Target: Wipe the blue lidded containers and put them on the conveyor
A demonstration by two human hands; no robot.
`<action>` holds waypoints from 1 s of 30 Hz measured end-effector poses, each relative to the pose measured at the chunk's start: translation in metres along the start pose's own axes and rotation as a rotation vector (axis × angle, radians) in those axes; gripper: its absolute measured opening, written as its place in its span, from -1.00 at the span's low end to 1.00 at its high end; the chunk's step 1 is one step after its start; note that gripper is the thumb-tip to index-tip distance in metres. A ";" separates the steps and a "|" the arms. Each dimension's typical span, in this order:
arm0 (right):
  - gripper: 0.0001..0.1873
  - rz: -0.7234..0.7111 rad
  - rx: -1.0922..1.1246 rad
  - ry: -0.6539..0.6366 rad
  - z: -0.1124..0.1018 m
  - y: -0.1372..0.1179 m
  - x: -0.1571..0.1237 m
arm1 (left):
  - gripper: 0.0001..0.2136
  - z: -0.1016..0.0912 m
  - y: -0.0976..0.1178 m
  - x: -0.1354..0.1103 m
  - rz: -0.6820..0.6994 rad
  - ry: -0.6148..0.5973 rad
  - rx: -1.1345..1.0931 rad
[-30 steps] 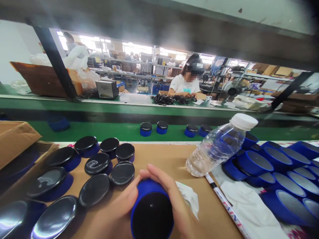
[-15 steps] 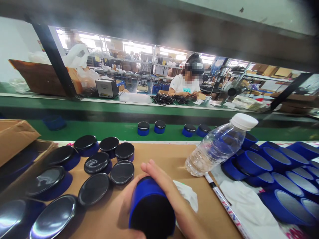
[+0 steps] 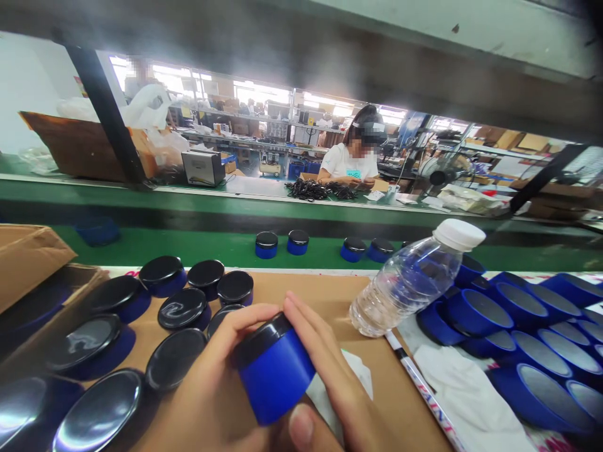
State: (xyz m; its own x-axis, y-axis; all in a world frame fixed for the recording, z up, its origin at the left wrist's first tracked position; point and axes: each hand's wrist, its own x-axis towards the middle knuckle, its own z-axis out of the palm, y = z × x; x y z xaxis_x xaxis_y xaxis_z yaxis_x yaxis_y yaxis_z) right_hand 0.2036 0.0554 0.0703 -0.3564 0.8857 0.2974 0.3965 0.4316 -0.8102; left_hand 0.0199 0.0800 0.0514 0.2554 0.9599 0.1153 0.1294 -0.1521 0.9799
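Observation:
Both my hands hold one blue jar (image 3: 277,376) with a black lid, tilted with the lid pointing up and left. My left hand (image 3: 211,389) wraps its fingers over the lid edge. My right hand (image 3: 330,383) grips the jar's right side, thumb under the base. A white cloth (image 3: 348,376) lies beneath my right hand on the brown cardboard sheet (image 3: 306,292). Several black-lidded blue jars (image 3: 183,309) stand just to the left.
A clear water bottle (image 3: 409,279) leans on several open blue jars (image 3: 513,320) at the right, beside a pen (image 3: 414,376) and white cloth. A cardboard box (image 3: 28,257) sits at the left. Lidded jars (image 3: 266,243) ride the green belt. A person works across the line.
The jar has been turned in my hands: its black end faced the camera before, and now its blue side shows with the lid up and left. The belt jars have drifted left.

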 end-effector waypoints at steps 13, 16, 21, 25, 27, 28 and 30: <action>-0.94 0.354 -0.624 -0.174 -0.021 0.029 0.015 | -0.58 0.016 0.024 0.004 -0.058 0.238 -0.149; -0.84 0.364 -0.705 -0.240 -0.014 0.034 0.021 | -0.54 0.016 0.030 0.008 -0.112 0.226 -0.218; -0.82 0.345 -0.639 -0.115 -0.016 0.042 0.022 | -0.46 0.007 0.039 0.010 -0.247 0.169 -0.256; -0.69 0.315 -0.377 0.161 -0.030 0.043 0.018 | -0.35 0.001 0.033 0.009 -0.349 0.135 -0.317; -0.63 0.259 -0.228 0.323 -0.034 0.039 0.018 | -0.34 -0.001 0.026 0.009 -0.344 0.112 -0.360; -0.61 0.222 -0.158 0.407 -0.035 0.037 0.018 | -0.33 -0.001 0.023 0.009 -0.337 0.114 -0.380; -0.61 0.138 -0.047 0.558 -0.036 0.032 0.016 | -0.33 -0.003 0.017 0.009 -0.356 0.153 -0.403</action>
State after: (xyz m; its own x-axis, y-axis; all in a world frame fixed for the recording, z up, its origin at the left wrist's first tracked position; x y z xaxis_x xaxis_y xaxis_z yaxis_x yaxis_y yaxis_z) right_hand 0.2413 0.0900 0.0676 0.1965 0.8849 0.4224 0.4489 0.3018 -0.8411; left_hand 0.0216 0.0865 0.0693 0.1174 0.9634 -0.2409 -0.2017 0.2606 0.9441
